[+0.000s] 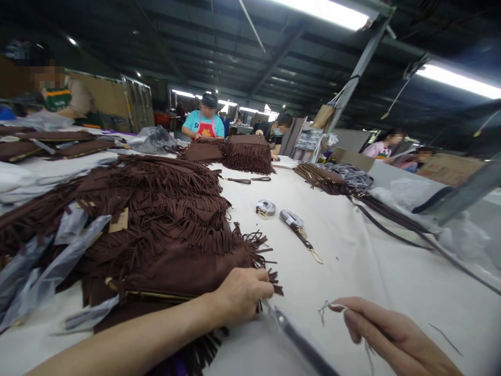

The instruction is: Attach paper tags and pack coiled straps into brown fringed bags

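Observation:
My left hand rests closed on the near edge of a brown suede fringed bag that tops a pile of such bags, its fingers curled at the zipper end. My right hand is low at the right, fingers pinched on a thin pale string that trails off to the left. A dark strap in clear plastic lies on the white table between my two hands.
Two wrapped brown straps with gold clips lie mid-table. More fringed bags stand at the far end, a bundle of straps at the right. Several other people work at the far side and at neighbouring tables. Plastic sleeves lie at left.

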The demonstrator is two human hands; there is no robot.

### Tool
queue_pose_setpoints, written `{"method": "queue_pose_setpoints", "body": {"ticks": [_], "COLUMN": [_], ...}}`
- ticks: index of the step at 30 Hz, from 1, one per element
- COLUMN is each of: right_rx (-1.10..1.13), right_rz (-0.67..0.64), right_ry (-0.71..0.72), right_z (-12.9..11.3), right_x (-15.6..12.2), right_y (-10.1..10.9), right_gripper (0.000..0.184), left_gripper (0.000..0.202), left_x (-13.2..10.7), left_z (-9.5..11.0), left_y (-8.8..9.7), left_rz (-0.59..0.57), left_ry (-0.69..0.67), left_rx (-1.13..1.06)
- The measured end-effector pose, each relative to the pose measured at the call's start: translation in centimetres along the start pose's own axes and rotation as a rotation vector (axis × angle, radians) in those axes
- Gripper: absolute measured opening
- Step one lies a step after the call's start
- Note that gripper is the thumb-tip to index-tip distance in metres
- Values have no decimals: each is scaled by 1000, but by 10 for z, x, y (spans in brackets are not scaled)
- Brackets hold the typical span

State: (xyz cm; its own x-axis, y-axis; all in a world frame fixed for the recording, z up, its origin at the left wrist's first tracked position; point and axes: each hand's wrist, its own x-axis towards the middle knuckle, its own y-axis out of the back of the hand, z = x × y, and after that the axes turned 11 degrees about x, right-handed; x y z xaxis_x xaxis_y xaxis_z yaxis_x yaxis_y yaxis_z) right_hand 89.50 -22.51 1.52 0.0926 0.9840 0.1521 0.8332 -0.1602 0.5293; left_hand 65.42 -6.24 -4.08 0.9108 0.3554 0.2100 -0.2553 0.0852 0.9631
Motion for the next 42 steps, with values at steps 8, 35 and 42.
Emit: {"method": "queue_pose_setpoints", "body": {"ticks": [8,35,42], "right_rx": [218,94,-138], "right_rz": [-356,-158,-96], "right_ry": [-52,93,202], "right_z": [-14,32,29], "right_x": [38,26,25], "right_y": [-104,-141,-146], "right_gripper": [47,36,28], "left_gripper": [29,19,23], "left_x": [-99,-66,-71], "left_z": [-10,20,20], "left_y": [24,-9,-7], "left_rz": [304,249,292], "left_ry": [-8,255,222], "left_rx": [-212,-278,-407]}}
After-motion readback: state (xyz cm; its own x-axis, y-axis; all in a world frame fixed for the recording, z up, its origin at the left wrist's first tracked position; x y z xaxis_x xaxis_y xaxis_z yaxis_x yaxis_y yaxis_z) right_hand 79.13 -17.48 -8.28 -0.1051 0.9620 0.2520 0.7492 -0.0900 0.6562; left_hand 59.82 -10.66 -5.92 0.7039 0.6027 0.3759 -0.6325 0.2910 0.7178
